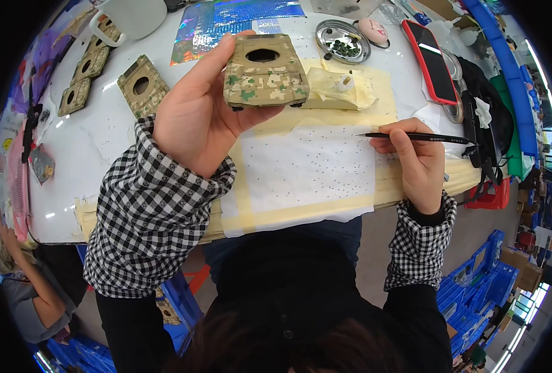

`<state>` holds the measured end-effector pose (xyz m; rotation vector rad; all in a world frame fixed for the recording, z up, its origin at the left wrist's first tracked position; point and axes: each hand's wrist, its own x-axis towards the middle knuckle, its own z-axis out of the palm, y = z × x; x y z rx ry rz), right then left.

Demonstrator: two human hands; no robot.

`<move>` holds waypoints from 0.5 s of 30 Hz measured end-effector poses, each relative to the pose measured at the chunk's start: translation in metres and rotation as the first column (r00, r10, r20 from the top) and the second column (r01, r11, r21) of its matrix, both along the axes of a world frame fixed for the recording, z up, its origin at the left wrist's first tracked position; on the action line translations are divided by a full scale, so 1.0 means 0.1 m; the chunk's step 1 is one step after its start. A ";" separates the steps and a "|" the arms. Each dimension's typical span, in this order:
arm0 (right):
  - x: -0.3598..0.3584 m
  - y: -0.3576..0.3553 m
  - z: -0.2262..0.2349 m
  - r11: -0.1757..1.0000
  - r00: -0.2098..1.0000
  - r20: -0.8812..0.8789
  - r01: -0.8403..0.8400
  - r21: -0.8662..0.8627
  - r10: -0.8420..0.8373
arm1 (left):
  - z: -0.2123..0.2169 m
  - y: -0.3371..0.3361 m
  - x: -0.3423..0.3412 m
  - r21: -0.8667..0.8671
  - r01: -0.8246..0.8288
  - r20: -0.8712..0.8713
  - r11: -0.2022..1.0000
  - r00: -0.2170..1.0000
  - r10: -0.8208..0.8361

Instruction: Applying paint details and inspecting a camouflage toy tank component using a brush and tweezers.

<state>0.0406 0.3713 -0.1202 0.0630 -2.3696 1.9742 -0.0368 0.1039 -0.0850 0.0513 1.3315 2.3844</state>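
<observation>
Raised over the table, my left hand (192, 121) is closed round a camouflage-patterned model vehicle hull (266, 84) with a round hole in its top. The thumb lies along its left side and fingers pass beneath it. To the right, my right hand (418, 163) pinches a thin black paintbrush (441, 137), its fine tip pointing left and apart from the hull. Under the brush tip lies a white sheet (307, 171) dotted with many tiny dark bits, taped down with yellowish tape. A small white pot (345, 82) stands on a yellowish pad behind it.
More camouflage hulls (143, 86) lie at the left, near a white mug (130, 22). A round metal dish (343, 43) holds dark green bits. At the right are a red-cased phone (429, 62) and a black bag (493, 105). Another person's arm (36, 283) shows at lower left.
</observation>
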 end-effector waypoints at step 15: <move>0.00 -0.02 0.00 1.000 1.000 0.003 -0.006 0.026 0.006 | 0.01 -0.01 0.01 -0.008 0.013 -0.028 1.000 1.000 -0.014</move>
